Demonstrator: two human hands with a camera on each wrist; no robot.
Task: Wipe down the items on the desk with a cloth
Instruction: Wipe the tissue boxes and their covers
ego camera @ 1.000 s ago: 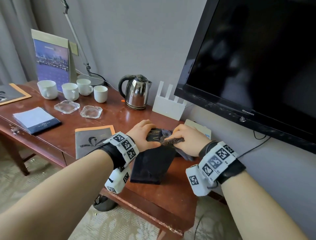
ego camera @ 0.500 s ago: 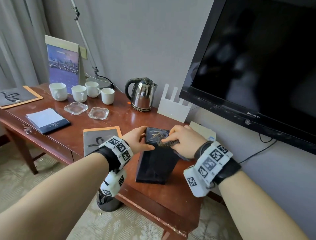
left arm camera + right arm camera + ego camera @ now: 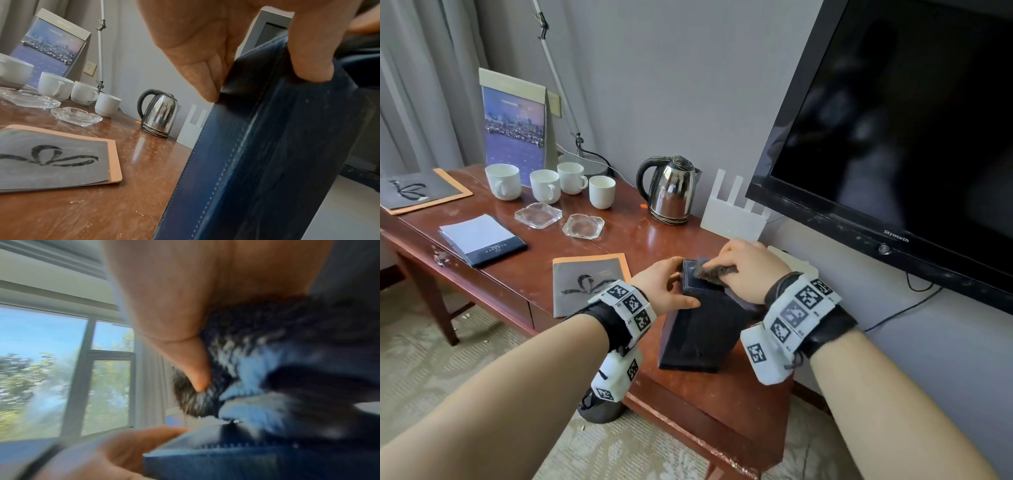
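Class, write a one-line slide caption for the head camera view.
Left hand steadies an upright dark blue folder on the wooden desk while the right hand rubs a cloth across its top edge.

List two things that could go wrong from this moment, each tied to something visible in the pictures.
1. The dark blue stitched leather folder stands on its lower edge, steadied only by the left hand pinching its top. A hard push from the right hand with the dark fluffy cloth could slide or topple it.
2. The folder stands near the front edge of the brown wooden desk, so if it slips it may drop to the floor.
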